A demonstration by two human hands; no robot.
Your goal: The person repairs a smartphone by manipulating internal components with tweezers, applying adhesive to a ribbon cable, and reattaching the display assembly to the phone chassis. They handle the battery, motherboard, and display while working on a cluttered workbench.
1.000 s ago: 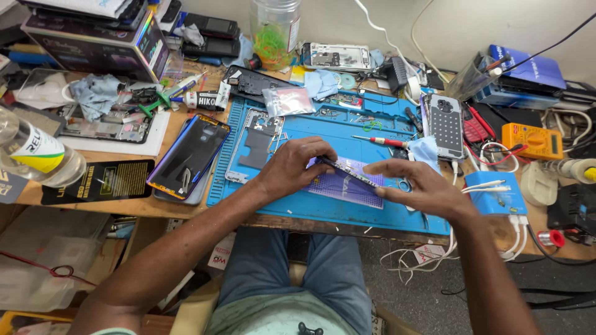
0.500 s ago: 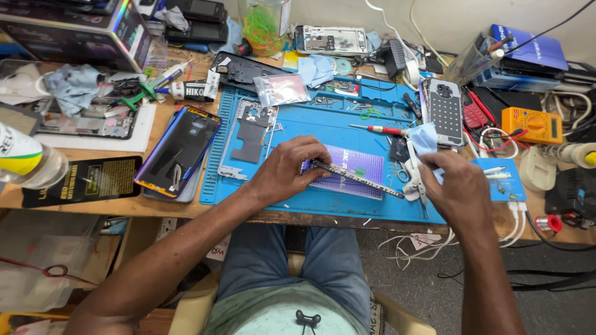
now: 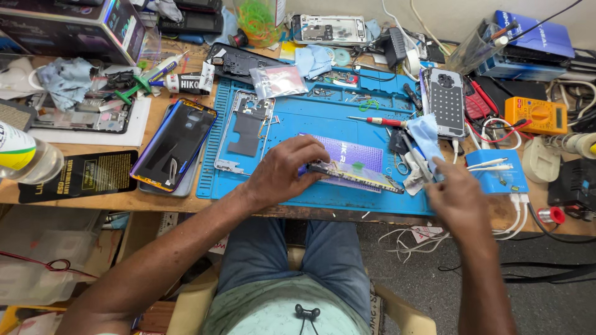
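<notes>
Your left hand (image 3: 287, 172) grips the phone (image 3: 354, 177) in its fingers, tilted above the blue mat (image 3: 310, 124). Your right hand (image 3: 456, 198) reaches with loose fingers beside the blue cloth (image 3: 427, 135).

This is a phone repair workshop. A crowded wooden desk (image 3: 155, 201) carries a blue silicone repair mat (image 3: 323, 118), an opened phone frame (image 3: 243, 130), a loose dark screen panel (image 3: 175, 144) and a phone back cover (image 3: 446, 102). A red-handled screwdriver (image 3: 379, 121), an orange multimeter (image 3: 535, 115), a tube of adhesive (image 3: 180, 82), tangled white cables (image 3: 496, 167) and cleaning cloths (image 3: 67, 80) lie around them.
</notes>
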